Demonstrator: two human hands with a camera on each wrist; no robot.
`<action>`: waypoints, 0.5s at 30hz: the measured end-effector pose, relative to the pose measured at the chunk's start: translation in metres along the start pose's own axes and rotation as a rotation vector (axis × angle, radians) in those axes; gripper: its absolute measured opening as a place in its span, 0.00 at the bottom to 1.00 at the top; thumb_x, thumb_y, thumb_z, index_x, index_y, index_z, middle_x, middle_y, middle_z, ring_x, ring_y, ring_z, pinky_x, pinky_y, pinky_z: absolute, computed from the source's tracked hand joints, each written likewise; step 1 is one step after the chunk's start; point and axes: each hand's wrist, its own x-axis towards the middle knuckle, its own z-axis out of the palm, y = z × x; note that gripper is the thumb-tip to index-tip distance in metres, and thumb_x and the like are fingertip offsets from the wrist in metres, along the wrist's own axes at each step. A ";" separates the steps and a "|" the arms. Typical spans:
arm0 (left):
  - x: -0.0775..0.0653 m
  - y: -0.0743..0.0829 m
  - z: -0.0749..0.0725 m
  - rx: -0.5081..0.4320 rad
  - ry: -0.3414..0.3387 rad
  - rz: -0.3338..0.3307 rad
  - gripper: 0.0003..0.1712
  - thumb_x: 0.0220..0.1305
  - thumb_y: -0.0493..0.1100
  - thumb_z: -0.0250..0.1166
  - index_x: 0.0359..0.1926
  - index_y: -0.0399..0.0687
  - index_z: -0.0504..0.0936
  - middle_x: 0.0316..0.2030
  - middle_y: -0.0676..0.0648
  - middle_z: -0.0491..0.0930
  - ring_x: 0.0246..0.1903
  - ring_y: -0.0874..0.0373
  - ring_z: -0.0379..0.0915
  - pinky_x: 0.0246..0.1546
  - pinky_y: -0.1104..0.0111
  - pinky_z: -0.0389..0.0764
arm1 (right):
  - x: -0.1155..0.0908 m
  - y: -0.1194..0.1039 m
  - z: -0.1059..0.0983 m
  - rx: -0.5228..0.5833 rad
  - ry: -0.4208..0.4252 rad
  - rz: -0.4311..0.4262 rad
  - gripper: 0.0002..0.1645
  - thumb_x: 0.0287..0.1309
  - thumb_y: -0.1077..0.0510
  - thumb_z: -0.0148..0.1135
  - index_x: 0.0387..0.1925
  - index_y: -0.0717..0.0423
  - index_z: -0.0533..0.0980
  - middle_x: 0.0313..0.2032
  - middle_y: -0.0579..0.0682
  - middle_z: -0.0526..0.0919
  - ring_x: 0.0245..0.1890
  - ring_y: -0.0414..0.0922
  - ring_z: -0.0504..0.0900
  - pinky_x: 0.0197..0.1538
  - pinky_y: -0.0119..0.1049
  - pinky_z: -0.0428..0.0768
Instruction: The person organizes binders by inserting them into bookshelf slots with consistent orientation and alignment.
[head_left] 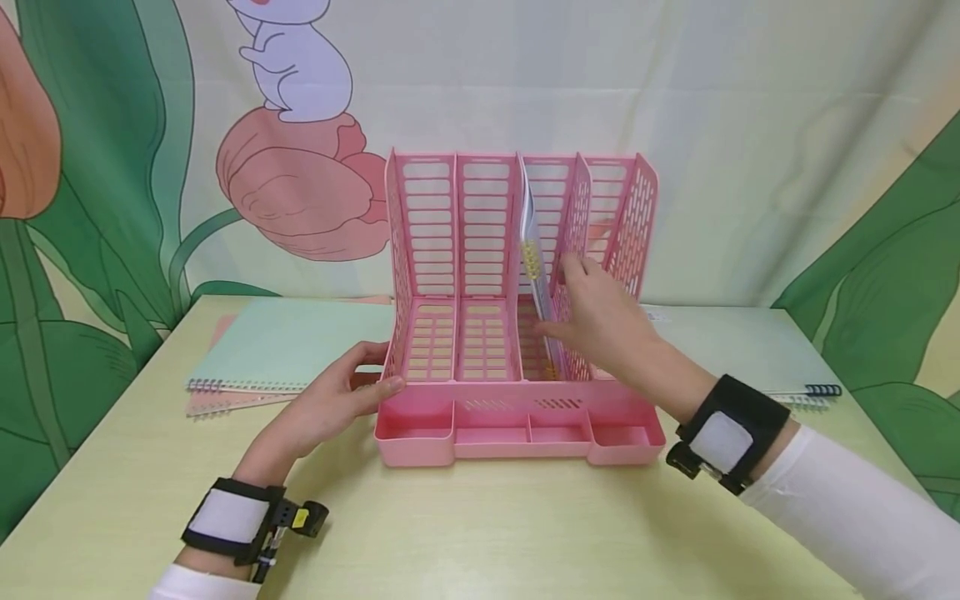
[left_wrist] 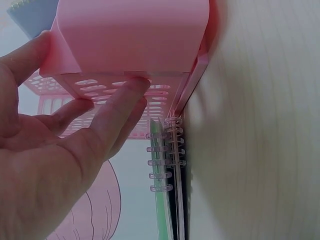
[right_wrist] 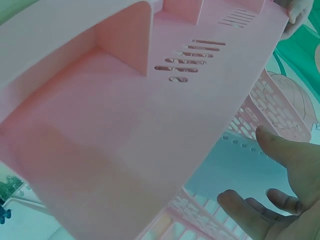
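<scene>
A pink desk file organizer [head_left: 427,454] stands upright, its tall slots separated by perforated dividers, with a low compartment tray along the front. My left hand [head_left: 322,412] holds its left side: the thumb lies at the front corner, and the fingers [left_wrist: 117,107] rest against the slotted side panel. In the third slot from the left, a thin spiral notebook [head_left: 534,250] with a yellow-patterned edge stands on end, leaning slightly. Beside it, my right hand [head_left: 603,312] reaches into the slot, thumb and fingers spread apart. The right wrist view shows the blue notebook cover [right_wrist: 235,170] beyond those fingers.
Mint-green spiral notebooks [head_left: 292,337] lie stacked over pink ones on the left of the table [head_left: 480,533]. More pale notebooks [head_left: 750,346] lie flat at the right, behind my right forearm. A printed curtain [head_left: 480,75] hangs behind the organizer.
</scene>
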 end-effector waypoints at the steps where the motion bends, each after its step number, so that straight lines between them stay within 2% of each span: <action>1: 0.000 0.000 0.000 0.002 -0.001 0.000 0.37 0.73 0.52 0.66 0.73 0.43 0.63 0.70 0.35 0.62 0.65 0.36 0.67 0.56 0.50 0.80 | -0.001 0.001 -0.001 -0.004 0.006 0.000 0.45 0.49 0.50 0.83 0.62 0.61 0.67 0.48 0.55 0.77 0.45 0.51 0.81 0.49 0.47 0.86; 7: -0.001 -0.001 0.000 0.014 0.001 0.002 0.37 0.73 0.53 0.65 0.73 0.43 0.63 0.70 0.36 0.62 0.65 0.35 0.67 0.56 0.50 0.81 | -0.009 0.012 -0.013 -0.036 0.062 0.006 0.39 0.51 0.49 0.82 0.56 0.60 0.70 0.45 0.54 0.79 0.40 0.51 0.80 0.43 0.46 0.85; 11: -0.001 0.000 0.000 0.025 0.006 0.003 0.37 0.73 0.53 0.65 0.74 0.43 0.62 0.70 0.36 0.63 0.64 0.35 0.67 0.55 0.51 0.81 | -0.014 0.021 -0.022 -0.054 0.122 0.020 0.31 0.55 0.48 0.80 0.49 0.59 0.72 0.40 0.54 0.79 0.34 0.50 0.78 0.35 0.45 0.81; 15: -0.001 0.001 0.000 0.025 0.004 0.004 0.36 0.74 0.51 0.64 0.74 0.43 0.62 0.70 0.35 0.63 0.64 0.35 0.67 0.54 0.51 0.82 | -0.020 0.034 -0.030 -0.047 0.176 0.036 0.24 0.57 0.49 0.78 0.42 0.57 0.73 0.35 0.52 0.79 0.32 0.50 0.77 0.32 0.44 0.77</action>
